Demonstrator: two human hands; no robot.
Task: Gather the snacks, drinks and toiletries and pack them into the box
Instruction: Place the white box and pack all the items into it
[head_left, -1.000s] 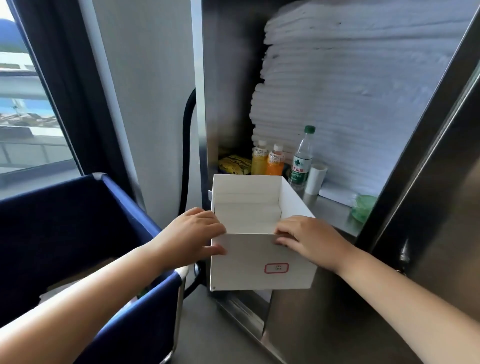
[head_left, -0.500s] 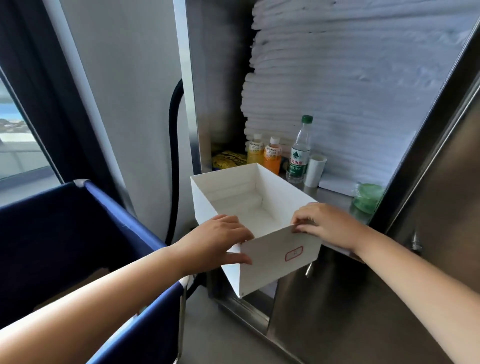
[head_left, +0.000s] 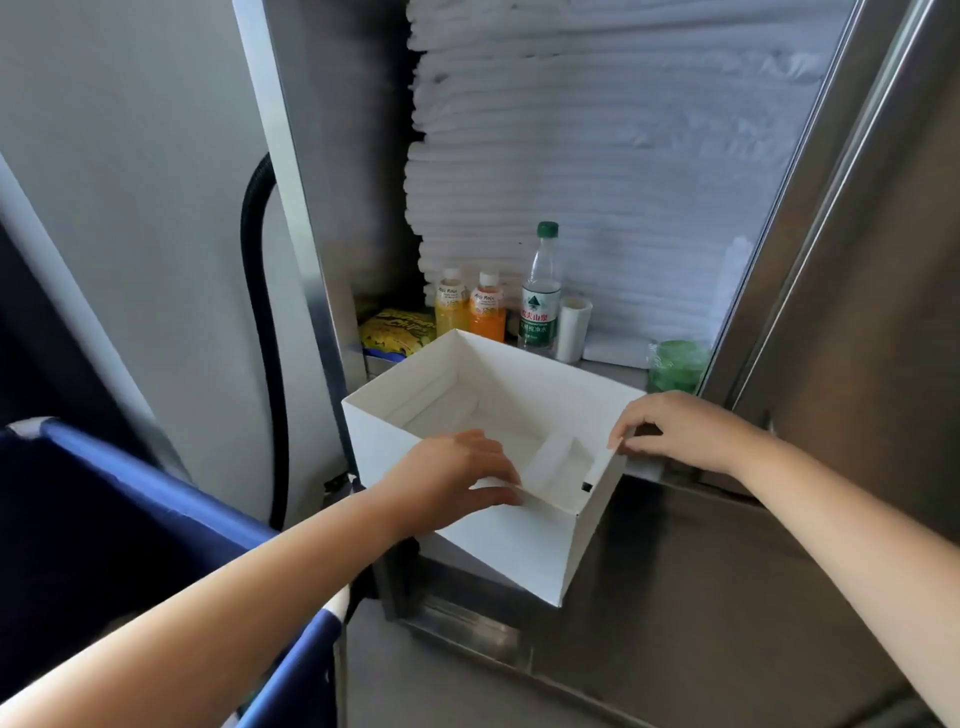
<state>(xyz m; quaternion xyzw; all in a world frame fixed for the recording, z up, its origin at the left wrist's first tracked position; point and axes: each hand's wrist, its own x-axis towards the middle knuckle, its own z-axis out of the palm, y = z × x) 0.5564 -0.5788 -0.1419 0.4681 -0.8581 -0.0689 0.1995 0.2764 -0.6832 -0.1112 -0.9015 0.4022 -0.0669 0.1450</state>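
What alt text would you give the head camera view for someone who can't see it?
A left hand and a right hand hold an open white box by its rim in front of a metal shelf. Behind it are two juice bottles, a water bottle, a yellow snack bag and stacked white towels.

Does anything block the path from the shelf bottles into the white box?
Nothing visible does. The box is open-topped, its far corner just in front of the juice bottles and water bottle. Only the left hand and right hand grip its rim.
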